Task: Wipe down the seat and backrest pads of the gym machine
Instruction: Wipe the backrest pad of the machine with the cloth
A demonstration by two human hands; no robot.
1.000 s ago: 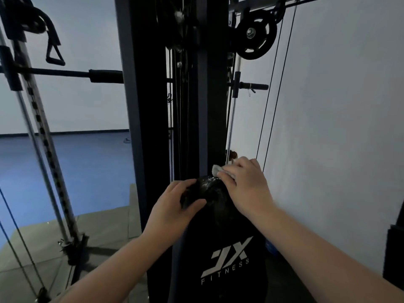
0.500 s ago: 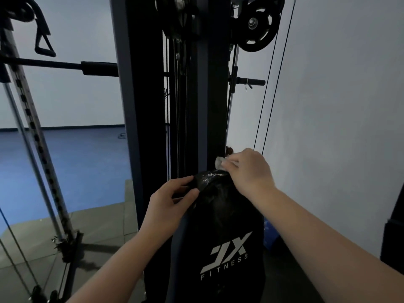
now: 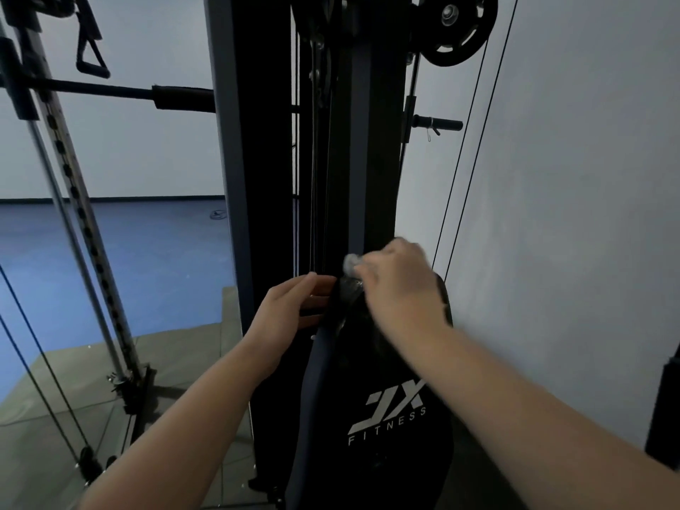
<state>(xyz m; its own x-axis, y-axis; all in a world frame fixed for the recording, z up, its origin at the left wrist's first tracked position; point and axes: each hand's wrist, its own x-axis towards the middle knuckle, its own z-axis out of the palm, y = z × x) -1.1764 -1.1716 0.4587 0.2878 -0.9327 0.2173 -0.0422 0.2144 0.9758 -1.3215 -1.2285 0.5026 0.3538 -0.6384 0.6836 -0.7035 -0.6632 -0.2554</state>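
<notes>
A: What are the hands doing?

B: The right hand point(image 3: 399, 285) pinches a small white wipe point(image 3: 352, 263) on the backrest pad's point(image 3: 382, 380) top edge. The left hand point(image 3: 290, 311), fingers straight, has slid off the top to brace its left side.

A: Meaning?

B: The top corner looks nearly wiped; the upright pad's face below likely remains.

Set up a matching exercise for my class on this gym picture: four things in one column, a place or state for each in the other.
Things:
1. left hand
2. right hand
3. white wipe
4. pulley wheel

Places or states:
a. high on the frame, top right
b. steadies the backrest pad's left edge
c. bunched in the fingers
d. on the pad's top, holding the wipe

Pairs: 1-b, 2-d, 3-c, 4-a
</notes>
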